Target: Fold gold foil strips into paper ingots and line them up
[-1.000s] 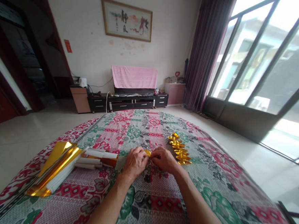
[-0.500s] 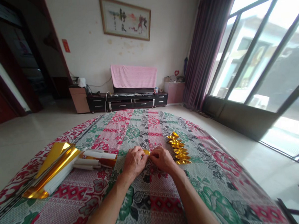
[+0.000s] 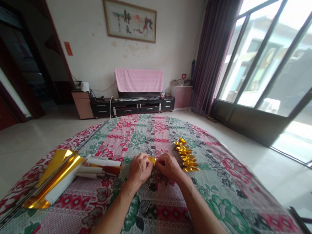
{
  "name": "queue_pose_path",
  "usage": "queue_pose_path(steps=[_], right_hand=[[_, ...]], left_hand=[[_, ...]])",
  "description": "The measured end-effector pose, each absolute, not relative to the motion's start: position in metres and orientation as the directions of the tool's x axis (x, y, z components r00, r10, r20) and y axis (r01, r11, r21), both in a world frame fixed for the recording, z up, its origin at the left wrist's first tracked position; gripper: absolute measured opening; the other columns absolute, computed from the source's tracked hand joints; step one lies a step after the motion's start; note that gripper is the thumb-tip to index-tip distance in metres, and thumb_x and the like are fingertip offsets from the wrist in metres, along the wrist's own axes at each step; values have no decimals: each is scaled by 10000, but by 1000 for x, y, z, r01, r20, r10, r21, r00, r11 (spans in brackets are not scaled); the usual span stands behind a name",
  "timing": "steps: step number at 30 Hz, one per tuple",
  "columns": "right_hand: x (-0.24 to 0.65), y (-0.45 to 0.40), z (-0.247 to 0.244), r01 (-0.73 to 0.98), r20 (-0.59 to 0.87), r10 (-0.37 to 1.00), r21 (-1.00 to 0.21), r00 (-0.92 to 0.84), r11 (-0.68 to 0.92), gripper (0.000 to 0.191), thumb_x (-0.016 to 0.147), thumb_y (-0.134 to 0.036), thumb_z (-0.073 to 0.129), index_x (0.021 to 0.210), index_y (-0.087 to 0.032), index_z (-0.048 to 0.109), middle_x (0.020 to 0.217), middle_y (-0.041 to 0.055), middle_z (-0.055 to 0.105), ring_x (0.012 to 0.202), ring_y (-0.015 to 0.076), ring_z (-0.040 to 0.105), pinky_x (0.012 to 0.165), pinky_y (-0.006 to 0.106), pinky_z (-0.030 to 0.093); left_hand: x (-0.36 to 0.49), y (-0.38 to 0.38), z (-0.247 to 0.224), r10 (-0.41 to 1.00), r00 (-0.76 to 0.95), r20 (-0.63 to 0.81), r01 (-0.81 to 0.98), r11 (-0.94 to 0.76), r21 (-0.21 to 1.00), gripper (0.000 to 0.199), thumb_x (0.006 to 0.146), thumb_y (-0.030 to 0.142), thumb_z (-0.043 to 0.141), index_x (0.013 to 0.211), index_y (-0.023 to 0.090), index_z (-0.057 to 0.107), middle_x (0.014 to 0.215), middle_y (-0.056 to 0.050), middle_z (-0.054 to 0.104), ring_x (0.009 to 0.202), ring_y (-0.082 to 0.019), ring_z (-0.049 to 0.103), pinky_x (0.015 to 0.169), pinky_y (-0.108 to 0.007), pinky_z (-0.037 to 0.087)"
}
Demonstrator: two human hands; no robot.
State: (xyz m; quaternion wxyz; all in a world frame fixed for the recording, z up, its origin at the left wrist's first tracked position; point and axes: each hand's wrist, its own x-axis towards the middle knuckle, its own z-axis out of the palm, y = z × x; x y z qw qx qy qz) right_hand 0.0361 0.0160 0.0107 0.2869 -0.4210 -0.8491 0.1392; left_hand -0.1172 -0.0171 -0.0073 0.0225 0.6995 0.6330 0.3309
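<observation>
gold foil sheets (image 3: 72, 162) lie left on the cloth-covered desk (image 3: 59, 232) | white rolls (image 3: 90, 170) beside them | left hand (image 3: 140, 168) pinches a small gold piece (image 3: 152, 160), mid-desk | right hand (image 3: 170, 166) pinches its right edge | folded gold pieces (image 3: 187, 157) sit in a row nearby

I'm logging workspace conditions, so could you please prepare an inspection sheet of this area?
Surface: floral cloth, spread out.
Materials: small gold piece between the hands; folded gold pieces lined up at right; gold sheets at left.
Clutter: white rolls beside the gold sheets.
Hands: left hand and right hand appear to pinch the small gold piece; fingertips partly hidden.
Cables: white cable by the black cabinet.
Surroundings: purple curtain and window at right.
</observation>
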Motion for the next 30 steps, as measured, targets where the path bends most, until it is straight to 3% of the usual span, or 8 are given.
queue_pose_path(steps=[15,30], right_hand=[[34,15,14,664,313,832,-502,-458,554,154,708,-145,537,660,-170,681,694,25,597,711,129,522,654,211,360],[38,18,11,605,334,811,-544,-480,582,239,689,-70,477,693,-181,689,767,29,630,735,127,553,694,211,390]], left_hand=[[-116,-18,-7,889,-7,459,893,-201,403,103,748,181,530,646,181,545,843,-44,586,859,-173,550,812,-311,412],[-116,-18,-5,894,-20,447,894,-184,408,116,762,164,509,654,181,549,864,-49,593,857,-171,541,817,-309,405]])
